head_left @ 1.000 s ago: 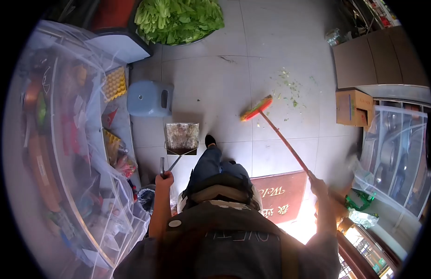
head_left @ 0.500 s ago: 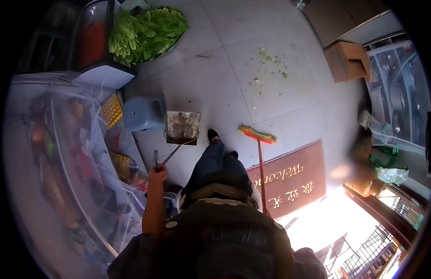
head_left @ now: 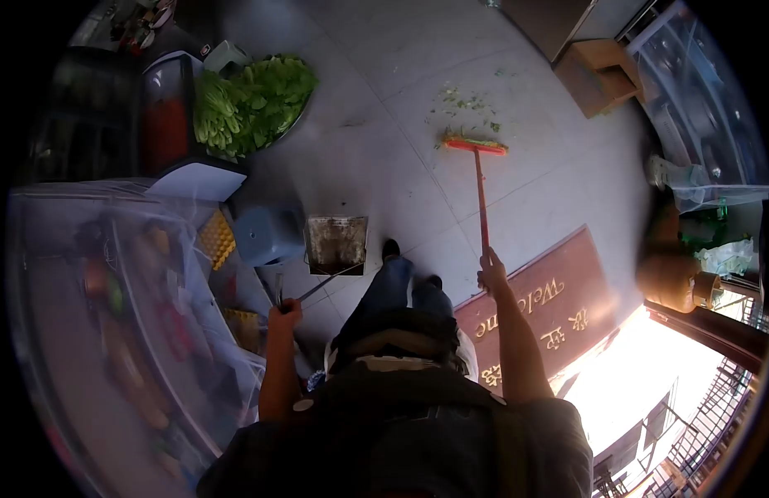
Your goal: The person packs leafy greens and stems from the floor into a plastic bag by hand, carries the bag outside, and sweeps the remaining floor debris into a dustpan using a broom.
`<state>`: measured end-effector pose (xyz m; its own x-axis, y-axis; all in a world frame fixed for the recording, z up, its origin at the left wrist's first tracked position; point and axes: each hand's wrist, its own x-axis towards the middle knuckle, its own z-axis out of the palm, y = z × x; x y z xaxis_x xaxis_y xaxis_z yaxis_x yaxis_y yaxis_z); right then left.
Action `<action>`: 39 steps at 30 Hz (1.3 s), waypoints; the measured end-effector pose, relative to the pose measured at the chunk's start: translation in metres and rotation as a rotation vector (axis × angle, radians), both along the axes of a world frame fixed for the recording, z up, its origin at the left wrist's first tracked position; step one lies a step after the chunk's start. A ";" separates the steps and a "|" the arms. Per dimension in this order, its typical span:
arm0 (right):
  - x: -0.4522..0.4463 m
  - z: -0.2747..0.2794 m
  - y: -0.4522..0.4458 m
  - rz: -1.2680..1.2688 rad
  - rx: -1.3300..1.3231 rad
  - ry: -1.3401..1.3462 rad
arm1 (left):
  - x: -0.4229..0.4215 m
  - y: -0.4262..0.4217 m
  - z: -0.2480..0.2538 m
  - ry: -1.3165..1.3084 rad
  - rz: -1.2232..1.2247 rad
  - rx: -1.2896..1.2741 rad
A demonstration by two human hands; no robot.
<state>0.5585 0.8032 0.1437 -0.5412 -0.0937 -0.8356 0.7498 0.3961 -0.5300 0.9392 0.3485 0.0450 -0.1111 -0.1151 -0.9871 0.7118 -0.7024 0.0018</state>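
My left hand (head_left: 286,312) is closed around the handle of a metal dustpan (head_left: 337,246), whose dirty pan rests on the floor left of my feet. My right hand (head_left: 491,271) grips the red stick of a broom (head_left: 481,199). The broom's orange-red head (head_left: 476,146) lies on the tiles ahead of me, at the near edge of scattered green leaf scraps (head_left: 467,101).
A blue-grey stool (head_left: 269,236) stands left of the dustpan. Leafy greens (head_left: 264,100) fill a large round tray behind it. Netted shelves (head_left: 111,315) line the left side. A cardboard box (head_left: 596,79) sits at upper right, and a red welcome mat (head_left: 542,307) lies by the bright doorway.
The broom head has swung from right of the dustpan forward to the scraps. My right hand, hidden half a second ago, now shows on the stick. The view has turned.
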 end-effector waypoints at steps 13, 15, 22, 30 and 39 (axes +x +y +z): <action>0.085 -0.014 -0.069 -0.098 0.048 -0.157 | -0.071 -0.082 0.002 0.076 0.018 0.194; 0.042 -0.034 -0.131 0.024 0.173 0.029 | -0.089 -0.102 0.004 0.064 -0.030 0.177; -0.077 -0.023 -0.227 -0.246 0.066 -0.003 | -0.130 -0.169 -0.001 0.005 -0.160 0.144; 0.024 0.020 -0.115 -0.245 0.277 -0.192 | -0.217 -0.179 0.012 0.026 -0.338 -0.045; -0.186 0.033 -0.101 -0.046 0.206 -0.045 | -0.287 -0.205 0.001 0.059 0.025 0.085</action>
<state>0.3725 0.7024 0.1770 -0.5026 0.1055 -0.8580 0.7907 0.4575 -0.4069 0.6519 0.1435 0.0456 -0.1675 -0.0342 -0.9853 0.7261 -0.6803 -0.0998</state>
